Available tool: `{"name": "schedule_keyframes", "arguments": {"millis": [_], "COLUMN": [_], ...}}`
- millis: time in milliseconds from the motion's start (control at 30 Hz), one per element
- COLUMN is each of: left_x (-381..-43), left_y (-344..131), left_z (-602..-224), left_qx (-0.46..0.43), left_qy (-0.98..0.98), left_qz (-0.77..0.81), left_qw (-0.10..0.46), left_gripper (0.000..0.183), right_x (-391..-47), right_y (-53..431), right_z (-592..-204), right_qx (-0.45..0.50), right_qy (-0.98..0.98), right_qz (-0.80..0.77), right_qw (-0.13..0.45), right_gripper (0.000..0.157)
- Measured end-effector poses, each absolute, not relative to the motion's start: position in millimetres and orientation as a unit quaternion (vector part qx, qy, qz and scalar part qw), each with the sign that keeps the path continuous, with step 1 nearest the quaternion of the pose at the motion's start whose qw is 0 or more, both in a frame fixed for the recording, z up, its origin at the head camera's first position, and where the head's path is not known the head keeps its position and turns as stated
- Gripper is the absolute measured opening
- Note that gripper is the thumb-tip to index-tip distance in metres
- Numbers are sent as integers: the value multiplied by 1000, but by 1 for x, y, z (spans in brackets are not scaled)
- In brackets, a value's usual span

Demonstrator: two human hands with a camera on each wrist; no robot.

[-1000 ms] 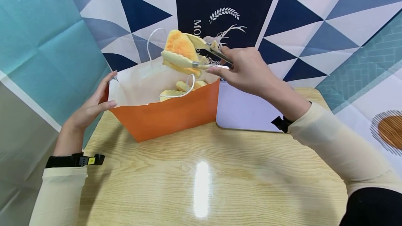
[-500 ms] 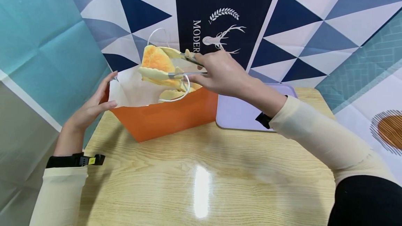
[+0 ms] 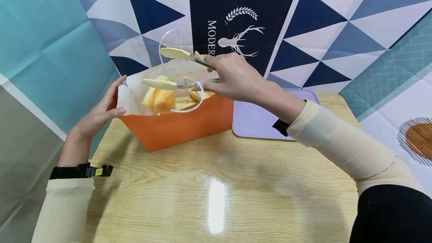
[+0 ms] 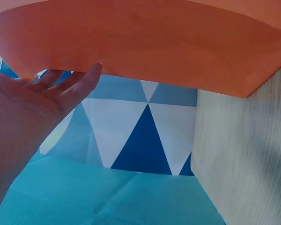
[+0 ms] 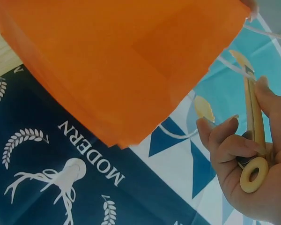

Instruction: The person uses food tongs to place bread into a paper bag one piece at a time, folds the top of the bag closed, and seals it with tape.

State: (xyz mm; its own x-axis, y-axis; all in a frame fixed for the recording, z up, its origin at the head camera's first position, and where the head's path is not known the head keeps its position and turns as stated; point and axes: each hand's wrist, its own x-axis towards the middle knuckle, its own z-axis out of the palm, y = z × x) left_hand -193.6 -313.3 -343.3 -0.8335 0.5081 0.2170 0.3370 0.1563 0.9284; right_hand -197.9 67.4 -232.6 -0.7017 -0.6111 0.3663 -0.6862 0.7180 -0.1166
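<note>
An orange paper bag (image 3: 189,128) with a white inside and white cord handles stands on the table, its mouth upward. My left hand (image 3: 98,113) grips its left end, thumb at the front corner and fingers toward the back. In my right hand (image 3: 233,74) is a pair of tongs (image 3: 168,84) with cream scalloped tips and metal arms, spread apart over the bag's mouth with nothing between them. Below the tips a golden-brown piece of bread (image 3: 158,101) lies inside the bag, beside several paler bread pieces (image 3: 185,102). The bag's bottom inside is hidden.
To the right of the bag, a lilac tray (image 3: 253,123) lies on the wooden table (image 3: 189,190), partly under my right forearm. A patterned cloth backdrop (image 3: 324,40) rises behind the table, with a teal panel (image 3: 50,36) at the left.
My right hand has moved left over the bag, and the tongs have spread apart. The golden bread they held has dropped into the bag. My left hand has stayed in place.
</note>
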Motion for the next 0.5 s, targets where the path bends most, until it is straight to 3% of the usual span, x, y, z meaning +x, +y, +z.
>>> {"name": "schedule_keyframes", "arguments": {"millis": [500], "left_x": [-193], "left_y": [-312], "left_z": [-344], "left_qx": [275], "left_qy": [760], "left_qz": [585], "left_qw": [67], "left_gripper": [83], "right_x": [-193], "right_y": [105], "right_z": [-236], "right_qx": [329], "right_qy": [-919], "right_qz": [137], "right_qw": [169], "right_gripper": [51]}}
